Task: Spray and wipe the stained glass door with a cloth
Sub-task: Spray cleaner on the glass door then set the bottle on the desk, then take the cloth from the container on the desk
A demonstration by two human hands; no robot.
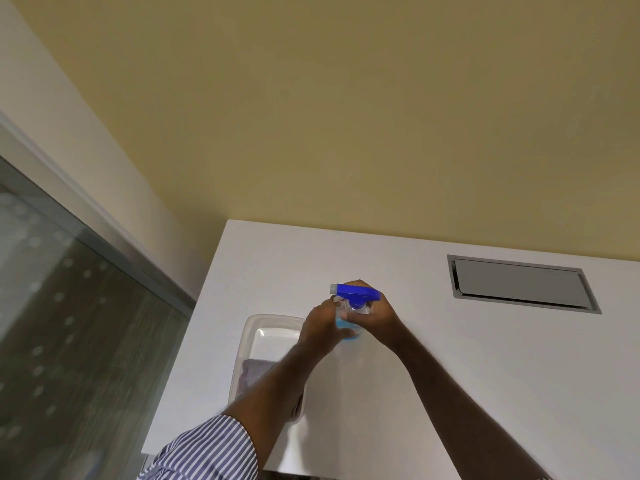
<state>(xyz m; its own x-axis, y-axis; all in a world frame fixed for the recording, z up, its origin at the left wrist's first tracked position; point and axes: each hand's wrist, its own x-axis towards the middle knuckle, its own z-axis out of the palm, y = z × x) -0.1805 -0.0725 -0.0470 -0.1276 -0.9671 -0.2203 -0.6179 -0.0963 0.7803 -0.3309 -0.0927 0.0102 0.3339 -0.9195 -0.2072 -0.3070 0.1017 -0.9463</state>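
A clear spray bottle [353,296] with a blue trigger head and blue liquid stands on the white table [450,358]. My left hand [323,329] wraps around its body from the left. My right hand [372,315] grips its neck and upper part from the right. A grey-purple cloth [254,372] lies folded in a clear plastic tray [258,322] just left of the bottle, partly hidden by my left forearm. The glass door [69,323], with faint pale dots on it, runs along the left side of the view.
A grey metal hatch [519,284] is set flush into the table top at the far right. A yellow wall rises behind the table. The door's metal frame [114,237] slants between the glass and the wall.
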